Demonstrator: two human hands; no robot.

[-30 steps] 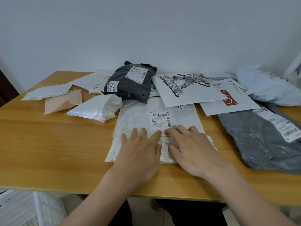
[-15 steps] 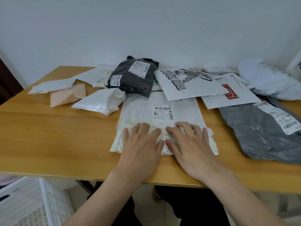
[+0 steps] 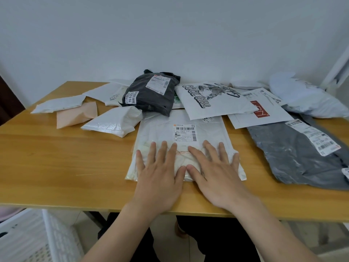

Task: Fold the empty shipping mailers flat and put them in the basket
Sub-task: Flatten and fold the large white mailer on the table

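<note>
Both hands lie flat with fingers spread on the white mailer [image 3: 181, 137] in the middle of the wooden tabletop [image 3: 56, 157]. The left hand [image 3: 160, 178] and right hand [image 3: 213, 178] press side by side. The white basket [image 3: 47, 237] sits down low, left.

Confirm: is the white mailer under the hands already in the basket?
No, the white mailer lies on the table under the flat left hand and right hand, apart from the basket.
</note>
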